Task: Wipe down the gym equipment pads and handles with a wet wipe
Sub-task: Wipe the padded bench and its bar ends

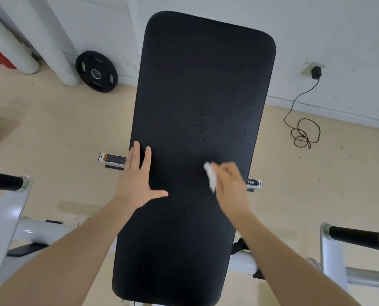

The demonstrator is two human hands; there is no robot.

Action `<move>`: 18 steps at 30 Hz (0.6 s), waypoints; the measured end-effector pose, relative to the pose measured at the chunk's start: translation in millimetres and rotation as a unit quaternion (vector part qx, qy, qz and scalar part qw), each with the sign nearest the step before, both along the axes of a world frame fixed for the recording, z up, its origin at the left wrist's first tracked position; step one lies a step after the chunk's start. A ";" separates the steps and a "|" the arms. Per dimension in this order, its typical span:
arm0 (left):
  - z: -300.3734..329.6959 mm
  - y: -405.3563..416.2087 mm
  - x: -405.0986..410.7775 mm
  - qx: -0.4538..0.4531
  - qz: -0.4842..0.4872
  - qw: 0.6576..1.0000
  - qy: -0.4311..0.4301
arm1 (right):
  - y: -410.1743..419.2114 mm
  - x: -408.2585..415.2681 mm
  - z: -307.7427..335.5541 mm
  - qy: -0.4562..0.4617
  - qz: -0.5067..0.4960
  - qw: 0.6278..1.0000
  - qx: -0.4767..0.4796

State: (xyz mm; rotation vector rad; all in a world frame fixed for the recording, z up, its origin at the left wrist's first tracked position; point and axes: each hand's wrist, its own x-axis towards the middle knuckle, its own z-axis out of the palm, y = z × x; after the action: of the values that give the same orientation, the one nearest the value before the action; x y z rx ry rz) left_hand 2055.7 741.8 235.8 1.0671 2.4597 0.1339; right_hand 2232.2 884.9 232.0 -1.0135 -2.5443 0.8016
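Matt black ribbed pad [204,85], damp streaks near its middle; beside it, glossy white metal frame [5,219] and soft white wipe [211,176].

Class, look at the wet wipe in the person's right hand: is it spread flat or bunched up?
Bunched up. The wet wipe shows as a narrow white wad pinched in the right hand, not laid flat on the black pad.

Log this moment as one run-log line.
stage: wiping pad | left hand: flat on black pad, open | right hand: holding white wipe on pad | handles: not yet wiped
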 end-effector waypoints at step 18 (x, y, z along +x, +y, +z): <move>-12.5 0.9 2.7 0.026 0.001 1.000 0.009 | -28.0 4.6 -50.1 -0.068 0.243 0.952 0.173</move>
State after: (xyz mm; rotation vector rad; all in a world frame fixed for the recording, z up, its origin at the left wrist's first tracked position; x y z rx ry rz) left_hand 2058.4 742.7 223.2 1.0930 2.4866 0.1913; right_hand 2236.8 856.8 181.9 -0.3437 -2.9581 0.3697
